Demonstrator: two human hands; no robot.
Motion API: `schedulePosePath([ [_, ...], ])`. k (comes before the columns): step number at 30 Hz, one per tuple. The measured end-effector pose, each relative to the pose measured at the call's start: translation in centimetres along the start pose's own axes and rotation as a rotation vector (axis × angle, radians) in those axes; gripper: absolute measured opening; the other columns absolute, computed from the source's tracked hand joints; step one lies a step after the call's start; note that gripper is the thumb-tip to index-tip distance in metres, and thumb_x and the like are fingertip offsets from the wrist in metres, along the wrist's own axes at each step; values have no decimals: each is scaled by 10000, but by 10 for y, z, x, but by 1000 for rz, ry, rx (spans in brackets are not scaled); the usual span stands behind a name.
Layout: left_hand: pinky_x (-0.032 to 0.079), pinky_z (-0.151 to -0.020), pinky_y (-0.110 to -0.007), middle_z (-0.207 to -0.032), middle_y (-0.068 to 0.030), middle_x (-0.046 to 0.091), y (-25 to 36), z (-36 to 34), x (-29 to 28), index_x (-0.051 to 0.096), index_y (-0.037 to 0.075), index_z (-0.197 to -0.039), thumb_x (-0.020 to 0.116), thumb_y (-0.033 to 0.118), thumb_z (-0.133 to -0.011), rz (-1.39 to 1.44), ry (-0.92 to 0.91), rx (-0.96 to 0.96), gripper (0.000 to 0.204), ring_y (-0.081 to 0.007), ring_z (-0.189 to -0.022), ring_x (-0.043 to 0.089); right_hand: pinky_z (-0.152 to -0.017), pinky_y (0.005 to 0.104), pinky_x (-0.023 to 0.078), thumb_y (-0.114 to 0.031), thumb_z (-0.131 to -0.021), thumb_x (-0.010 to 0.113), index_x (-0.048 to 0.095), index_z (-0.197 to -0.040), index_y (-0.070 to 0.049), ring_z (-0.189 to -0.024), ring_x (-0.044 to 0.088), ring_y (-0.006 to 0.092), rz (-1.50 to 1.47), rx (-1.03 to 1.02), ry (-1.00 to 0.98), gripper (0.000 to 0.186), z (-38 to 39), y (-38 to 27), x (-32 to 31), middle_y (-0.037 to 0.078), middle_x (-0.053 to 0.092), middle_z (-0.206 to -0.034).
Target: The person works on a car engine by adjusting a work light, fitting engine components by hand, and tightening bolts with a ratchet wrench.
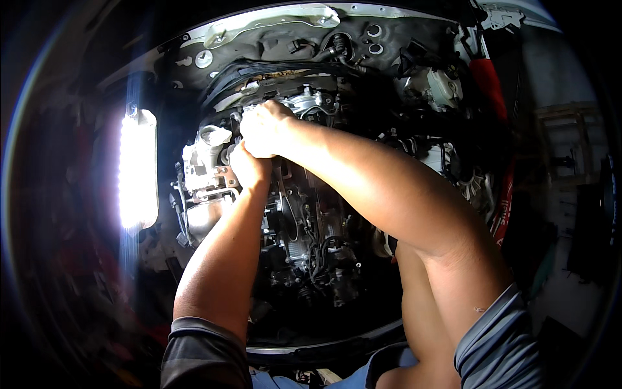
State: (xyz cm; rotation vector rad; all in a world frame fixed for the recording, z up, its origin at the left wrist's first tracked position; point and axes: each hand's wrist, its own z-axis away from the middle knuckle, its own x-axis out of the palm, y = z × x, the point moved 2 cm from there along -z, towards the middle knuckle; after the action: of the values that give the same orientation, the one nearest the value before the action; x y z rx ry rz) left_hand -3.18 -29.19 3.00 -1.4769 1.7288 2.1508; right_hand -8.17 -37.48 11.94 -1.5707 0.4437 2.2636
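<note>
Both my arms reach deep into a car's engine bay, and my hands meet over the upper left of the engine (295,249). My right hand (264,126) is closed, its fingers curled down at the rear of the engine. Just below it and touching it, my left hand (251,167) is closed too, beside a metal turbo-like housing (212,146) with a round open mouth. Whatever either hand grips is hidden by the fingers and washed out by glare. A rusty brown bracket (225,176) sits left of my left hand.
A bright work light (139,170) stands at the left. Wiring and hoses (317,253) run over the engine's middle. A pale fluid reservoir (444,89) sits at the far right, near a red cover (489,87) along the fender. A bare leg (421,305) shows below my right arm.
</note>
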Motion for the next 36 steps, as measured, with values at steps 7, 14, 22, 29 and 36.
schedulePosePath([
  [7,553,-731,-428,-838,-239,716,-11,-5,18,706,-24,-852,745,167,-776,-22,-34,17,209,-383,-802,721,-860,446,531,-250,-918,574,776,-970,-105,-1009,680,268,-211,9,137,254,-23,1,58,99,731,-1057],
  [14,556,-738,-410,-809,-240,712,5,-3,2,721,-22,-860,728,190,-803,-201,-89,75,219,-360,-779,727,-860,409,562,-295,-859,651,766,-1026,-143,-1016,697,216,37,-44,-127,253,1,4,9,63,746,-1068],
  [22,549,-783,-442,-881,-227,722,6,-4,5,732,34,-950,646,184,-868,-104,-93,-40,192,-372,-840,721,-820,416,576,-282,-889,599,738,-1009,-131,-995,710,248,8,-132,229,238,12,21,24,74,746,-1021],
  [29,565,-777,-462,-898,-255,716,-7,-6,11,709,-19,-928,682,205,-854,-218,-90,18,238,-412,-861,715,-863,424,572,-280,-907,608,777,-1015,-109,-1032,710,251,-181,8,-1,263,-13,7,34,86,745,-1088],
  [36,562,-796,-463,-895,-247,719,-4,-7,0,721,-15,-915,694,204,-841,-158,-59,-19,233,-406,-854,719,-864,432,580,-282,-903,595,766,-1072,-106,-1025,714,261,80,-117,-87,298,-4,-2,3,85,752,-1064],
])
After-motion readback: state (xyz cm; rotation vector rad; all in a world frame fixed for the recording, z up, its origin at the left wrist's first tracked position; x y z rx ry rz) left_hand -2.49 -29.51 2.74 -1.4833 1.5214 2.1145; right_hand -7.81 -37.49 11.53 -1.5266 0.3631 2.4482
